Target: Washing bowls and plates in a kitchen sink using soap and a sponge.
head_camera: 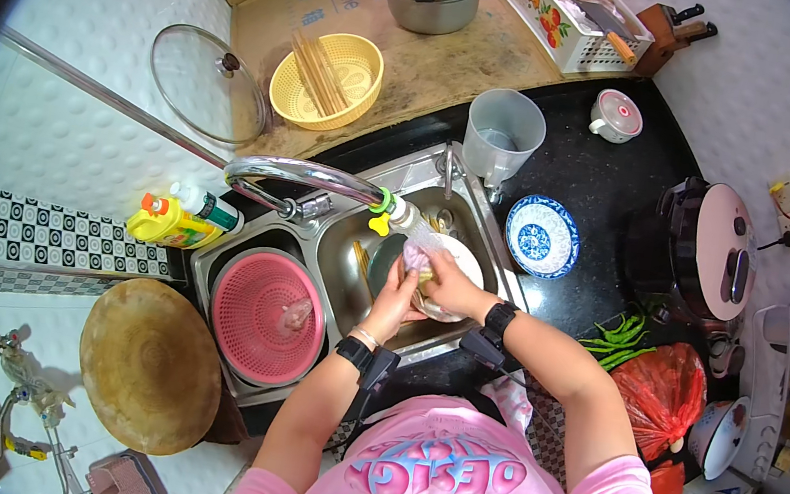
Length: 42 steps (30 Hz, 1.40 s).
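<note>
Both hands are together over the right basin of a steel sink (335, 239), under a tap with a clear nozzle (410, 219). A pale pink cloth (415, 256) is bunched between my left hand (395, 300) and my right hand (452, 285). Something yellowish shows between the fingers, too covered to name. A white bowl (467, 259) sits below and behind the right hand. Chopsticks (361, 261) lie in the basin to the left, beside a dark round dish partly hidden by the hands. Water appears to run from the nozzle onto the cloth.
A pink colander (232, 300) fills the left basin. A clear plastic jug (503, 137) and a blue-patterned bowl (542, 237) stand right of the sink. Green peppers (620, 339), a red plastic bag (662, 391) and an electric cooker (717, 247) lie farther right. A round wooden board (147, 364) leans at left.
</note>
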Tool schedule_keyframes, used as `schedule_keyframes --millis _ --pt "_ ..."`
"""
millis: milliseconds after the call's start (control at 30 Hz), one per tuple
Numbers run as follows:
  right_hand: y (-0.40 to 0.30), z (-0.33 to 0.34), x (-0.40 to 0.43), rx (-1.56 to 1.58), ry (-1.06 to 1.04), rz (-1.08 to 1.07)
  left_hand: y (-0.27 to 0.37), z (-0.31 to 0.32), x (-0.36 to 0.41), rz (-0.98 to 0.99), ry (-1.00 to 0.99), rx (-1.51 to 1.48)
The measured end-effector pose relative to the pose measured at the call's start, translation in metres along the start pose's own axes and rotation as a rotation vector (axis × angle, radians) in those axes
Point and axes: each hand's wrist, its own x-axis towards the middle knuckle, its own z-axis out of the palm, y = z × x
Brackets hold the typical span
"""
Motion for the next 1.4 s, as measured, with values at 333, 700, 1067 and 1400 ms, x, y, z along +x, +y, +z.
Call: schedule_keyframes --millis 333,700,1067,1400 --pt "-0.009 -0.049 -0.025 -0.551 -0.362 -0.346 0.015 -0.022 0.003 0.121 0.007 0.064" --pt "0.006 -0.022 0.010 -0.699 0.015 -0.191 0.024 -0.003 -0.003 0.045 0.034 0.052" --pt "-0.025 -0.016 -0.008 0.073 -0.216 0.118 0.021 0.004 0.004 0.061 -0.024 0.024" --pt "-0.030 -0.032 0.004 1.159 0.017 0.591 -0.025 -0.044 0.032 -0.162 -0.060 -0.502"
